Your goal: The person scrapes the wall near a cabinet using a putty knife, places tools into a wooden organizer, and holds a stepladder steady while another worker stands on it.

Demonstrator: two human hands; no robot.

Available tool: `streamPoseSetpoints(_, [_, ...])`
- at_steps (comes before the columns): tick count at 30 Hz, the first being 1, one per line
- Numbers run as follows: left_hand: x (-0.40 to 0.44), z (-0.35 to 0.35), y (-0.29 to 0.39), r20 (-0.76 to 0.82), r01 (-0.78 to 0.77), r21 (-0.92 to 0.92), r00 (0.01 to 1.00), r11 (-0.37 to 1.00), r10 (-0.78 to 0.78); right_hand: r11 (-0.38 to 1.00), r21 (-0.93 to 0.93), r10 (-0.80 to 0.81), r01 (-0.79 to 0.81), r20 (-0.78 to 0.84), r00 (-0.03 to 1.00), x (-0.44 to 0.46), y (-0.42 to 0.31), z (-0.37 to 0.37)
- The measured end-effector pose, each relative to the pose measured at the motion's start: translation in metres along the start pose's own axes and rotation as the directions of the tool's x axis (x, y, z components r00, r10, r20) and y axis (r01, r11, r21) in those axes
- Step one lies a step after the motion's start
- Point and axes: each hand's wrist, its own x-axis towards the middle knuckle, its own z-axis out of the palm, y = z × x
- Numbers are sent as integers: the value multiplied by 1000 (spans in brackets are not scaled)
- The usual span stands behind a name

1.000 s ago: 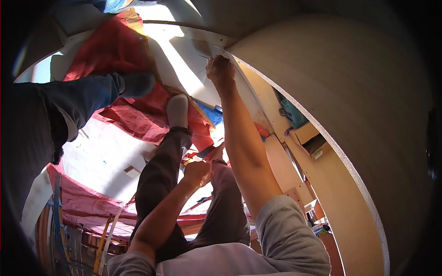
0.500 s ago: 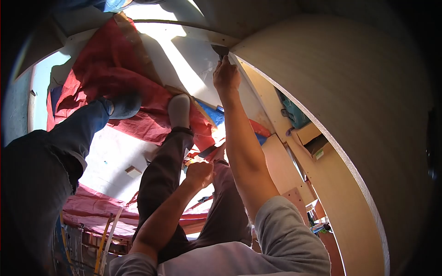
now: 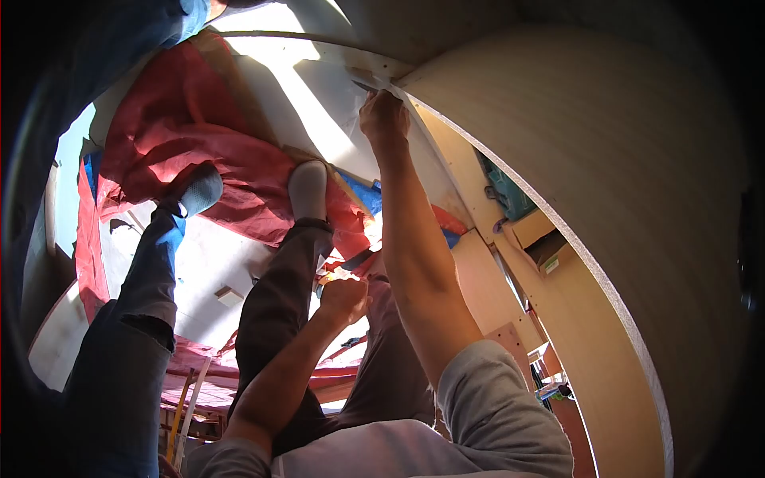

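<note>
My right hand [image 3: 385, 116] is stretched out far ahead, its fingers wrapped round a putty knife [image 3: 366, 85]. The dark blade shows almost edge-on, by the corner where the pale panel [image 3: 351, 107] meets the curved wooden board. Its handle is mostly hidden in my fist. Closer in, my left hand [image 3: 344, 300] is closed above my lap. What it holds, if anything, is hard to make out against the bright clutter behind it.
A curved plywood board [image 3: 558, 159] fills the right side. Red sheeting [image 3: 199, 159] lies ahead, under my socked foot [image 3: 308, 191]. Another person's jeans leg [image 3: 147, 263] stands at left. A small wooden block [image 3: 229, 295] and a teal case [image 3: 510, 195] are nearby.
My right hand has shifted slightly left and turned, so the putty knife's blade now points left. My left hand stays put. The other person's leg at left has moved and now stands more upright.
</note>
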Motion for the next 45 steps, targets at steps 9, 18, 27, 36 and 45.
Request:
streamPoseSetpoints(9, [-3,-4,-4,-102,-27,-21,994,999,24,995,-99,23,-26,-29,999,1,-1,-11])
streamPoseSetpoints(18, [-4,-8,5,-92,11,-28,996,1000,-14,954,-301,47,9,179,983,14,-55,-48])
streamPoseSetpoints(27, [-5,-1,0,-118,30,-216,991,976,-57,730,-610,-185,307,256,949,87,-8,-59])
streamPoseSetpoints(36, [-13,-13,-3,-80,77,-235,992,969,-98,387,-774,-283,501,417,863,79,-10,-56])
streamPoseSetpoints(45, [-14,-14,-2,-110,40,-269,991,962,-71,438,-725,-262,532,463,847,85,-22,-56])
